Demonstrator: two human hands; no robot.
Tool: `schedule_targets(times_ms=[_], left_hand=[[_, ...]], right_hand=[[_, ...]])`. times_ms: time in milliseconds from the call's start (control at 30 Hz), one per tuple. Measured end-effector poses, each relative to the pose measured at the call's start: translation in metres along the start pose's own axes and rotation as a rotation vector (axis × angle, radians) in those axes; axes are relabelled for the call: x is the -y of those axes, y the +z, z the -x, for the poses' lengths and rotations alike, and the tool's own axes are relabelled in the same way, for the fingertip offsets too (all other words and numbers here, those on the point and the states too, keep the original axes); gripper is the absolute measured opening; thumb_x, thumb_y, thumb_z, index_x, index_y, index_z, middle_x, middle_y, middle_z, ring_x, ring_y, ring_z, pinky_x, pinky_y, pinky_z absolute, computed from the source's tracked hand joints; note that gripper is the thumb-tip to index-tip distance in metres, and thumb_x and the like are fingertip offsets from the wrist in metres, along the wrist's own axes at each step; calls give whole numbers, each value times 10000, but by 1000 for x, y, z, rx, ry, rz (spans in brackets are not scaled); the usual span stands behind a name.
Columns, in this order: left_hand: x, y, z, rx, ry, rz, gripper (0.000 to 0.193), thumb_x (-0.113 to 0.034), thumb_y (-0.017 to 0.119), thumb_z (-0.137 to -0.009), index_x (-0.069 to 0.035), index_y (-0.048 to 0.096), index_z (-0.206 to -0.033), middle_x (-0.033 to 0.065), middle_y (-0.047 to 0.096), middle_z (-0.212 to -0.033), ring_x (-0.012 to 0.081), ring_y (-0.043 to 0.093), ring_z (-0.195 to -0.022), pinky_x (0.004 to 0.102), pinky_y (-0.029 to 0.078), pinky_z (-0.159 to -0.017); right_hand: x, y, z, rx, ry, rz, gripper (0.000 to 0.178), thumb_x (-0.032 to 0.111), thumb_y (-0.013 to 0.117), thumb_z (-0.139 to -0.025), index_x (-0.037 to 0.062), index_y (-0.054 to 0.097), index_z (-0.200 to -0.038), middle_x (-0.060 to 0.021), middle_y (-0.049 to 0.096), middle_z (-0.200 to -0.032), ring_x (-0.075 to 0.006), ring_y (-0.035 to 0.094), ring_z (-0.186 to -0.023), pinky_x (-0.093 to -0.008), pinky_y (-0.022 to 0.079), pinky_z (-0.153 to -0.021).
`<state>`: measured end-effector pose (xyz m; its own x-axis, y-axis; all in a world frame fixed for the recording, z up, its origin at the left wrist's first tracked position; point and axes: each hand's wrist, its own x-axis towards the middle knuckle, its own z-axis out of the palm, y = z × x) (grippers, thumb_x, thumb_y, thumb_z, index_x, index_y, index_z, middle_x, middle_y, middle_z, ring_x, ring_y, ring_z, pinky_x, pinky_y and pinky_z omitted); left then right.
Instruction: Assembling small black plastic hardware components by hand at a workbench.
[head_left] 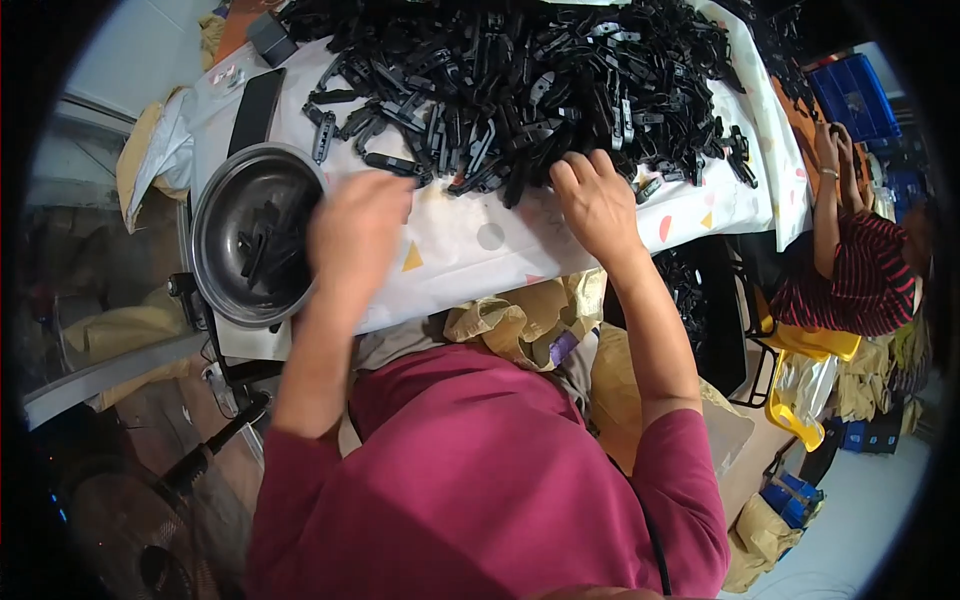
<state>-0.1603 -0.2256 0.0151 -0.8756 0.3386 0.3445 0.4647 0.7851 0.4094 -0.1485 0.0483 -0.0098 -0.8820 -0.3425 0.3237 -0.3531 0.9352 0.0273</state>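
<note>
A large heap of small black plastic parts (480, 90) covers the far part of the table. My right hand (595, 200) is at the heap's near edge, fingers curled down among the parts; whatever they grip is hidden. Smeared by motion, my left hand (362, 225) is over the right rim of a round steel bowl (204, 235), and its fingers cannot be made out. Several black parts (258, 250) lie inside the bowl, partly in shadow. One loose black part (392, 163) lies just beyond my left hand.
A white patterned cloth (470, 250) covers the table. Beyond the bowl lie a flat black slab (258, 110) and a dark box (270, 40). At right, another person (850, 260) in a striped shirt works near a blue crate (855, 95). A yellow chair (815, 345) stands there.
</note>
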Motion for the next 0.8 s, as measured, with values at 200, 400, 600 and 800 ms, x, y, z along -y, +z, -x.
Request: schedule_targets(times_ms=[200, 400, 600, 800], left_hand=[[-34, 72, -28, 112, 202, -75, 74, -145, 658, -707, -89, 657, -756, 24, 584, -833, 204, 553, -838, 358, 447, -714], [-28, 57, -3, 221, 88, -38, 58, -88, 611, -676, -62, 591, -724, 71, 575, -803, 264, 556, -849, 384, 458, -718], [-30, 55, -5, 246, 68, 50, 176, -149, 648, -742, -26, 574, -844, 114, 606, -841, 265, 578, -848, 371, 464, -749], [-33, 36, -12, 429, -369, 1177, 393, -72, 708, -753, -15, 520, -1094, 30, 580, -883, 93, 563, -760, 233, 479, -679]], right_hand=[[11, -18, 17, -316, 242, -350, 263, 36, 656, -752, 30, 568, -999, -86, 591, -864, -218, 552, -771, -294, 466, -655], [42, -20, 43, -206, 821, -1269, 188, 58, 597, -848, 15, 482, -990, -54, 562, -816, -81, 537, -628, -190, 437, -473], [47, -9, 45, -221, 924, -1544, 177, 14, 603, -825, -21, 606, -999, -90, 616, -865, -116, 587, -668, -225, 497, -511], [55, -42, 50, -256, 684, -1883, 165, -37, 571, -820, -63, 583, -983, -172, 606, -983, -202, 623, -803, -274, 568, -606]])
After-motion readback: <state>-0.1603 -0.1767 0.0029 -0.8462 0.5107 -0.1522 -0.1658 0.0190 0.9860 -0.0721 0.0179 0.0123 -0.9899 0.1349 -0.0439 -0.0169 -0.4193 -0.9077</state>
